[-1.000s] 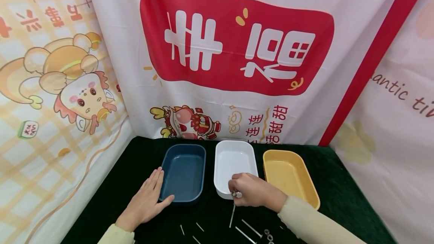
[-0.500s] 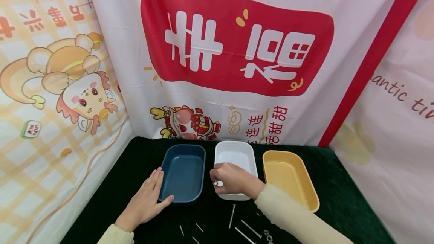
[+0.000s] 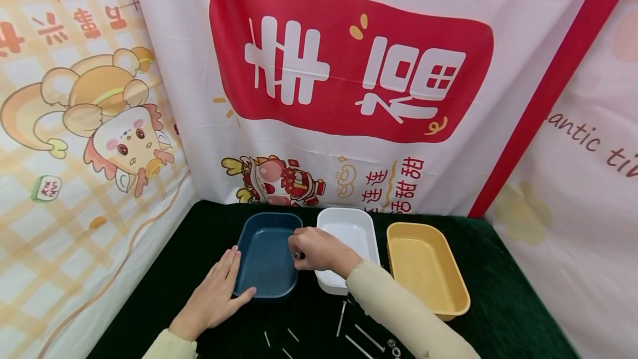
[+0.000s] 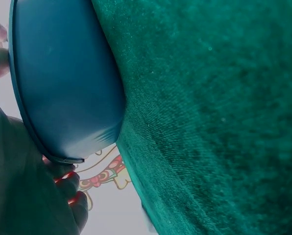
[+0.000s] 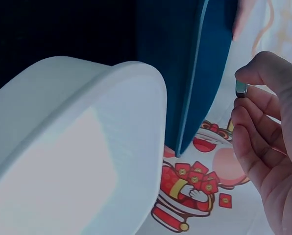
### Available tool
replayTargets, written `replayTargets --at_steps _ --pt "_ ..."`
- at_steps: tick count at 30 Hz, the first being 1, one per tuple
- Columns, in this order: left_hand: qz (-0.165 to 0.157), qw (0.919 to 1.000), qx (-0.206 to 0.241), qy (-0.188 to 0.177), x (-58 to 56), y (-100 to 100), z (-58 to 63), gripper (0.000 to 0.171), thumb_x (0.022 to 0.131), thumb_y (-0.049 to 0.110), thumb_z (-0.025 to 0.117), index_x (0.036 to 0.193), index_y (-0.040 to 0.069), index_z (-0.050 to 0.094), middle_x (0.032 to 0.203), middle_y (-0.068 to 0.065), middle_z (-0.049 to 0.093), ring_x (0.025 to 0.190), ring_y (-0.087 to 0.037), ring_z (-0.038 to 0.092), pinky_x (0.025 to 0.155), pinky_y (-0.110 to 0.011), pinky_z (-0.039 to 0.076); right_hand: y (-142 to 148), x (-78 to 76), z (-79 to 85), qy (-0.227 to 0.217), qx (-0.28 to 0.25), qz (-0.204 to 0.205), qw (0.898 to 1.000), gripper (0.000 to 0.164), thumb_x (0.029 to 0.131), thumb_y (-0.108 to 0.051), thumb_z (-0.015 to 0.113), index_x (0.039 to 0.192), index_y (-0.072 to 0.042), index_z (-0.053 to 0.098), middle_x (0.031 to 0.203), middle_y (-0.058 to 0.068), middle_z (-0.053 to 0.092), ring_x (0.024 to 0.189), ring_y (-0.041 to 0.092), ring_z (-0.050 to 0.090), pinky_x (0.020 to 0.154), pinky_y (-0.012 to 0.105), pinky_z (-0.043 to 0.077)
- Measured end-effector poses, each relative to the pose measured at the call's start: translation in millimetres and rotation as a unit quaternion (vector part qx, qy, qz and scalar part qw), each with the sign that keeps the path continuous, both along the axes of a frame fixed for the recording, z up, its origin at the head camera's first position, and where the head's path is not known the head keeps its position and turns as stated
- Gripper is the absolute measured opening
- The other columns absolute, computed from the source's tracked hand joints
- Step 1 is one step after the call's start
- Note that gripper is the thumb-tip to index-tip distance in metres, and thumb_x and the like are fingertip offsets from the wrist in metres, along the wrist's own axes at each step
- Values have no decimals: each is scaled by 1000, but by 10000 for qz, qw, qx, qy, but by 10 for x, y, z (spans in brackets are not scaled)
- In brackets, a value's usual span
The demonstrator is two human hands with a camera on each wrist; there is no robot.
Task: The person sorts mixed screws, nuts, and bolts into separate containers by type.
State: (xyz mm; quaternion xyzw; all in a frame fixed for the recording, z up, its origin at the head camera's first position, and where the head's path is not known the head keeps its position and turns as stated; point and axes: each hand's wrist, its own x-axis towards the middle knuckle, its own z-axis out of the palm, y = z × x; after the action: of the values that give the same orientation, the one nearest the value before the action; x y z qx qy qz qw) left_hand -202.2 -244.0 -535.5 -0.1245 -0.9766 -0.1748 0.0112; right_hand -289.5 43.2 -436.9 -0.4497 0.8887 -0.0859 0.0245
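My right hand (image 3: 321, 251) is over the right rim of the blue tray (image 3: 266, 265), beside the white tray (image 3: 349, 231). Between thumb and forefinger it pinches a small metal nut (image 5: 241, 88), seen edge-on in the right wrist view; the other fingers are curled. My left hand (image 3: 211, 295) rests against the left rim of the blue tray, fingers straight and thumb at the near corner. In the left wrist view the tray's outer wall (image 4: 65, 73) stands beside that hand. No objects show inside the visible part of the blue tray.
A yellow tray (image 3: 428, 265) stands at the right. On the green cloth in front lie several long bolts (image 3: 341, 319), some nuts (image 3: 396, 352) and short thin screws (image 3: 293, 335). A printed fabric backdrop (image 3: 349, 176) rises right behind the trays.
My right hand has moved left, from the front of the white tray across it to the blue tray, still pinching the nut. The left hand stays put.
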Motion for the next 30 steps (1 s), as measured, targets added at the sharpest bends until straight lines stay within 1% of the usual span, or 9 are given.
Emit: replayTargets --at_steps 5,10,13,15,18,20,22,26,30 --pt "-6 10000 -2 14 0 -4 -8 106 99 76 48 167 -1 21 177 -20 16 163 -43 18 129 -67 24 -116 -91 -97 -48 -19 -68 10000 7 95 -22 77 99 -17 73 97 -3 66 76 3 57 67 12 52" --pt "16 10000 -18 7 -2 0 -8 104 100 73 51 167 -1 21 177 -20 16 163 -43 18 129 -66 24 -231 -142 -206 -111 -67 -140 9998 7 97 -24 76 100 -19 73 99 -3 65 77 3 57 68 11 52" --pt "10 10000 7 5 -7 2 -11 103 100 71 52 167 -1 21 177 -20 15 163 -43 18 129 -66 24 -287 -162 -260 -169 -130 -254 9994 7 96 -24 77 100 -19 74 100 -2 66 78 4 58 69 12 53" --pt "9 10000 0 16 -8 3 -12 103 100 72 52 167 -1 21 177 -20 16 163 -43 19 129 -66 25 -315 -172 -298 -91 -157 -320 9993 10 97 -24 77 105 -19 75 103 -2 67 81 4 60 73 13 55" --pt "6 10000 -23 9 -5 5 -10 103 100 72 52 167 -1 21 177 -20 16 163 -43 18 129 -66 25 -324 -175 -337 13 -247 -482 9985 22 99 -26 76 118 -16 76 113 -1 69 93 6 65 84 17 60" --pt "0 10000 -23 4 -3 6 -4 103 100 72 52 167 -1 21 177 -20 16 163 -43 18 129 -66 25 -304 -172 -336 93 -290 -588 9978 31 100 -29 75 127 -16 74 121 0 69 101 8 67 91 20 61" --pt "-9 10000 -11 20 1 5 4 103 100 71 52 167 -1 21 177 -21 16 163 -44 19 128 -67 25 -264 -165 -310 85 -372 -648 9972 36 100 -29 75 132 -14 72 126 2 69 108 10 69 95 23 61" --pt "0 10000 1 -2 8 5 18 105 99 72 52 167 -2 21 177 -21 16 163 -44 19 128 -67 25 -146 -146 -203 125 -448 -567 9973 38 100 -28 74 135 -13 71 129 4 69 113 13 69 97 24 60" --pt "6 10000 -33 -71 0 4 9 106 99 75 50 167 -1 20 177 -20 15 164 -43 17 129 -66 24 12 -92 -74 165 -466 -460 9977 37 100 -26 75 134 -11 71 131 6 70 117 16 69 99 27 60"
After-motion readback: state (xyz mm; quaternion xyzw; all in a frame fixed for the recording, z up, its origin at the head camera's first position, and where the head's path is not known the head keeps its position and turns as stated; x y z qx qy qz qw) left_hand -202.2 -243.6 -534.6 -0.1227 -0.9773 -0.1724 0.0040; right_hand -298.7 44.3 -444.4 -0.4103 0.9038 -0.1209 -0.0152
